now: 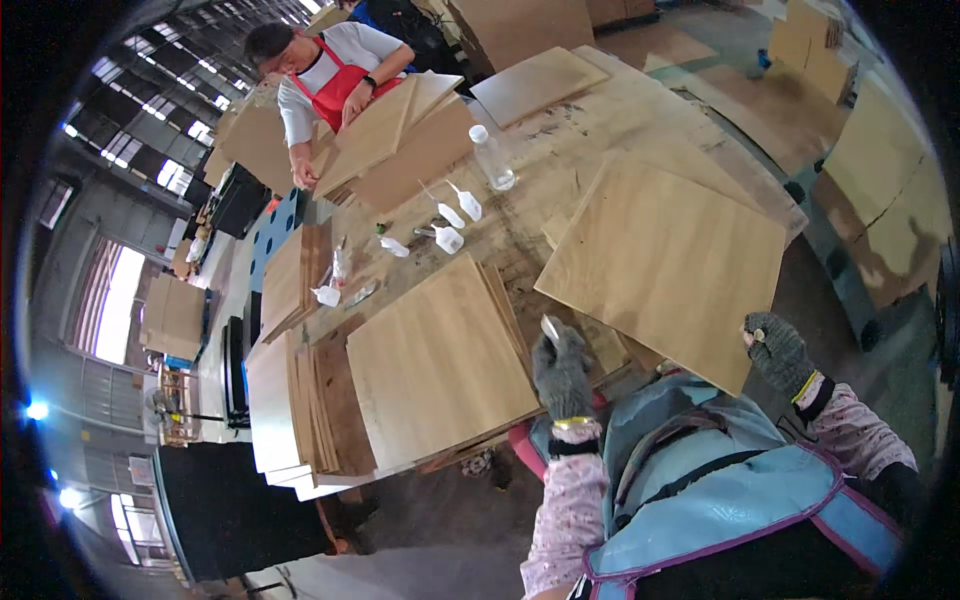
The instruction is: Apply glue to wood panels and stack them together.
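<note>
My left hand (563, 372), in a grey knit glove, is closed round a small whitish object (550, 328) whose kind I cannot make out. It is between a stack of plywood panels (440, 360) and a single square plywood panel (665, 265). That panel lies at an angle over other boards, its near corner pointing toward my lap. On the right, my right hand (778, 353), gloved alike with bare fingertips, is curled at the panel's right edge, fingertips against it.
Several white squeeze bottles (448, 239) and a clear bottle (492, 160) stand or lie on the worn wooden table (590, 120). Across it, a person in a red apron (345, 95) handles boards. More panels (300, 400) are stacked at the left; large sheets (890, 170) lie at the right.
</note>
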`<state>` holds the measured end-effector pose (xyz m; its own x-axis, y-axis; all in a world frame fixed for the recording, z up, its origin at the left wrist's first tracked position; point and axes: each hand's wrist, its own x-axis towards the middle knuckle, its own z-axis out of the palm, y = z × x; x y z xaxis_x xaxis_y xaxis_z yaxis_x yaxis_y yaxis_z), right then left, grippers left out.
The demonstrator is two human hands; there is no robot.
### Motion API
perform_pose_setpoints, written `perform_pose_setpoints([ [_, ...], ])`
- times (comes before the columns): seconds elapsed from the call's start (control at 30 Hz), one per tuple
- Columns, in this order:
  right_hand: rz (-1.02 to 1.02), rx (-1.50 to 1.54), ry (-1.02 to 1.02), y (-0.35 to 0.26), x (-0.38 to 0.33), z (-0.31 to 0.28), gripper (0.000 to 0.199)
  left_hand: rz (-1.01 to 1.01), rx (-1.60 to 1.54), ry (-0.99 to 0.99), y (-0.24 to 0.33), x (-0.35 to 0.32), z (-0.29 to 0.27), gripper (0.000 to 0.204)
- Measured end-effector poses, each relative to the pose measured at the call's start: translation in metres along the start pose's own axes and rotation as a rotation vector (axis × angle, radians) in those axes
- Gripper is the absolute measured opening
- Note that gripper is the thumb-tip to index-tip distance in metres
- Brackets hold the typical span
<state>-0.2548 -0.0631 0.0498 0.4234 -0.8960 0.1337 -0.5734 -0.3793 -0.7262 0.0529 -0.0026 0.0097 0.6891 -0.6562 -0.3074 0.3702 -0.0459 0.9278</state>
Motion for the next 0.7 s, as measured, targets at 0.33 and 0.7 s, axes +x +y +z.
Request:
perform_pose_setpoints([
  [0.33,-0.043,-0.418,0.152,0.026,0.002,0.023,0.021,0.108,-0.061,-0.176,-0.046,-0.007,-0.023,0.027],
  [0.7,0.048,-0.517,0.250,0.017,0.001,0.029,0.024,0.433,0.538,0.059,-0.033,0.051,0.003,0.040],
])
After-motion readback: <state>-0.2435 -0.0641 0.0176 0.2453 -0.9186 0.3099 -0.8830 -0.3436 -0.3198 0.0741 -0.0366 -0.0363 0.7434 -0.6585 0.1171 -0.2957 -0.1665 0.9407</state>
